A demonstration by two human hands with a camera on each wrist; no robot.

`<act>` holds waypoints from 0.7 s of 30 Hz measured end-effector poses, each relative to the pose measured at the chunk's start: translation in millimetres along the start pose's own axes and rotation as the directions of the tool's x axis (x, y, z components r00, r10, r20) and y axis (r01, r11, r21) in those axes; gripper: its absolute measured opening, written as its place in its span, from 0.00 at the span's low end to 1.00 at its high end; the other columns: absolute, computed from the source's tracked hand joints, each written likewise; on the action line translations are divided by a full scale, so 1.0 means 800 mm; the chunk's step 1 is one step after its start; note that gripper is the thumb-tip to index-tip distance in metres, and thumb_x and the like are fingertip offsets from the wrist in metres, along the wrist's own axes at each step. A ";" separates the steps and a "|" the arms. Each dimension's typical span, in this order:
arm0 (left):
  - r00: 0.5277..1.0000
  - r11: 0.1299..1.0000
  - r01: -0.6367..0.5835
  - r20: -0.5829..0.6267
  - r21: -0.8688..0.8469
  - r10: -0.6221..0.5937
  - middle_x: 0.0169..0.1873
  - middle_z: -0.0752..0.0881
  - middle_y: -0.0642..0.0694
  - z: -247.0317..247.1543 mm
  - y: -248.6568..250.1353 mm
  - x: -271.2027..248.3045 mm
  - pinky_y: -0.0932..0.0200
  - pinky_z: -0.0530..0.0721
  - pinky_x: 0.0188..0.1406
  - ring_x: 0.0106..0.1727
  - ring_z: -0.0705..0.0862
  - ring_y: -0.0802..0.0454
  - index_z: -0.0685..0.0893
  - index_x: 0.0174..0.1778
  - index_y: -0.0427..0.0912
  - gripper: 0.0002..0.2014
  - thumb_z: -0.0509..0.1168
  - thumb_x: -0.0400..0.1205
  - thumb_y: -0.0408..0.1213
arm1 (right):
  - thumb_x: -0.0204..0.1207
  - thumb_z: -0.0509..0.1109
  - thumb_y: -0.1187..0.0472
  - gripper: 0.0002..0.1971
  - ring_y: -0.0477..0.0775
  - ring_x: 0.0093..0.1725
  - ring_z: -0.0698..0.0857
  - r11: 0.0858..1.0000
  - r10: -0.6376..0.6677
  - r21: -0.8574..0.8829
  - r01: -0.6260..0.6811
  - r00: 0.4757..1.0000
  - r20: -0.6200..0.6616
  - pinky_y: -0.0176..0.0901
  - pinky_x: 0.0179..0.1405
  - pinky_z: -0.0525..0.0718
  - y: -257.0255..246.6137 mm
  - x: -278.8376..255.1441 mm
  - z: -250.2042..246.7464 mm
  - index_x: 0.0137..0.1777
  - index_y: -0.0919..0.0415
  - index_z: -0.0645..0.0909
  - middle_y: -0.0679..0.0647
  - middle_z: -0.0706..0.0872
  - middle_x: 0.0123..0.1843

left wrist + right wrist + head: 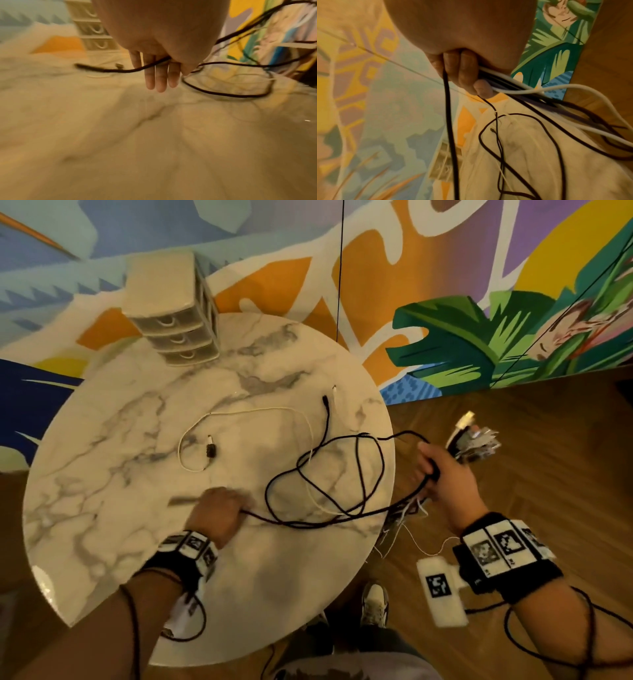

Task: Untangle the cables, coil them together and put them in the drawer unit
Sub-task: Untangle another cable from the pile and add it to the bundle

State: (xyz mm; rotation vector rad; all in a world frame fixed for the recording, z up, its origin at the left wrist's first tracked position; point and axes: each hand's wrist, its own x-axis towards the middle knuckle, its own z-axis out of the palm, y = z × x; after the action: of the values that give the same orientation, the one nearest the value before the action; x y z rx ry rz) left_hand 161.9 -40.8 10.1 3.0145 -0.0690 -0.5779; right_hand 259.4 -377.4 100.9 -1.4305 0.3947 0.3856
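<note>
A long black cable (294, 524) lies in loose, crossing loops on the right half of the round marble table (137, 440). A thin white cable (253, 411) curls through the middle and runs under the black loops. My left hand (219, 510) is low over the table and pinches one black strand (116, 70) between thumb and fingers (159, 75). My right hand (442, 470) hovers just past the table's right edge. Its fingers (462, 70) are curled round a bunch of black and white strands (556, 86). The beige three-drawer unit (178, 337) stands at the table's far edge with its drawers closed.
A black plug (324, 402) and a white plug (334, 388) lie near the far right rim. Below the right wrist hangs a white box with a marker tag (440, 590). Wooden floor (548, 440) and my shoe (375, 604) lie right of the table. A painted wall stands behind.
</note>
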 end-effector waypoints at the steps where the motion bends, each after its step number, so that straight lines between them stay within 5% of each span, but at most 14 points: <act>1: 0.998 0.997 0.065 0.012 0.036 -0.066 0.56 0.86 0.46 -0.003 -0.011 -0.005 0.52 0.73 0.59 0.60 0.81 0.42 0.84 0.58 0.48 0.12 0.60 0.83 0.44 | 0.82 0.60 0.59 0.22 0.44 0.16 0.63 1.000 0.002 0.014 -0.002 1.000 -0.005 0.34 0.15 0.59 -0.001 0.002 -0.003 0.25 0.57 0.64 0.45 0.65 0.16; 4: 0.954 0.961 0.277 0.125 -0.023 -0.272 0.60 0.84 0.43 -0.018 -0.021 -0.013 0.52 0.77 0.56 0.60 0.81 0.41 0.81 0.62 0.49 0.15 0.54 0.86 0.48 | 0.83 0.59 0.59 0.22 0.44 0.14 0.60 0.998 0.043 -0.038 -0.042 0.998 0.048 0.36 0.16 0.58 0.010 0.003 -0.001 0.25 0.58 0.64 0.45 0.63 0.14; 8: 0.933 0.892 0.359 0.139 -0.275 -0.333 0.44 0.85 0.43 -0.059 0.000 -0.006 0.55 0.74 0.37 0.47 0.82 0.43 0.78 0.42 0.48 0.07 0.63 0.81 0.47 | 0.83 0.60 0.59 0.23 0.45 0.14 0.62 0.990 0.117 -0.099 -0.101 0.978 0.171 0.35 0.15 0.59 0.047 0.005 0.029 0.24 0.59 0.66 0.48 0.65 0.15; 11: 0.932 0.727 0.284 0.002 -0.625 -0.362 0.34 0.82 0.45 -0.110 0.017 -0.001 0.57 0.70 0.29 0.34 0.78 0.49 0.77 0.39 0.48 0.04 0.67 0.77 0.37 | 0.83 0.60 0.57 0.23 0.47 0.16 0.59 0.979 0.176 -0.141 -0.144 0.952 0.249 0.36 0.16 0.56 0.074 0.017 0.053 0.23 0.58 0.67 0.51 0.63 0.17; 13: 0.860 0.500 0.160 -0.128 -0.851 -0.494 0.28 0.79 0.46 -0.144 0.028 -0.002 0.58 0.68 0.24 0.27 0.73 0.51 0.79 0.40 0.44 0.04 0.63 0.78 0.30 | 0.83 0.60 0.56 0.23 0.47 0.14 0.60 0.965 0.198 -0.226 -0.137 0.941 0.276 0.36 0.17 0.57 0.082 0.024 0.067 0.24 0.59 0.69 0.50 0.64 0.15; 15: 0.763 0.365 0.016 -0.225 -0.931 -0.607 0.26 0.74 0.46 -0.168 0.039 -0.008 0.63 0.68 0.18 0.24 0.69 0.54 0.79 0.42 0.41 0.07 0.58 0.79 0.27 | 0.83 0.60 0.56 0.22 0.48 0.15 0.63 0.914 0.250 -0.388 -0.121 0.920 0.302 0.38 0.18 0.60 0.089 0.030 0.080 0.26 0.60 0.75 0.51 0.67 0.16; 17: 0.741 0.387 -0.065 -0.304 -0.920 -0.599 0.25 0.73 0.46 -0.174 0.052 -0.014 0.63 0.67 0.19 0.23 0.69 0.54 0.78 0.42 0.43 0.08 0.56 0.79 0.28 | 0.82 0.62 0.54 0.17 0.51 0.22 0.68 0.829 0.305 -0.550 -0.101 0.906 0.294 0.43 0.25 0.64 0.097 0.032 0.087 0.32 0.58 0.77 0.54 0.71 0.23; 21: 0.777 0.530 -0.043 -0.362 -0.847 -0.515 0.27 0.76 0.40 -0.164 0.066 -0.018 0.53 0.73 0.31 0.31 0.75 0.44 0.79 0.42 0.47 0.08 0.59 0.78 0.29 | 0.82 0.61 0.50 0.18 0.52 0.33 0.77 0.653 0.272 -0.756 -0.042 0.945 0.183 0.43 0.32 0.70 0.091 0.019 0.065 0.40 0.61 0.84 0.52 0.80 0.33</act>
State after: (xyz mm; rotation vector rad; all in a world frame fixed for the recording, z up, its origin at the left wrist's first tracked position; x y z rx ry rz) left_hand 195.4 -84.5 141.4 2.0866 0.5415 0.3086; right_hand 239.3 -317.6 35.9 -2.1175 0.1115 0.9738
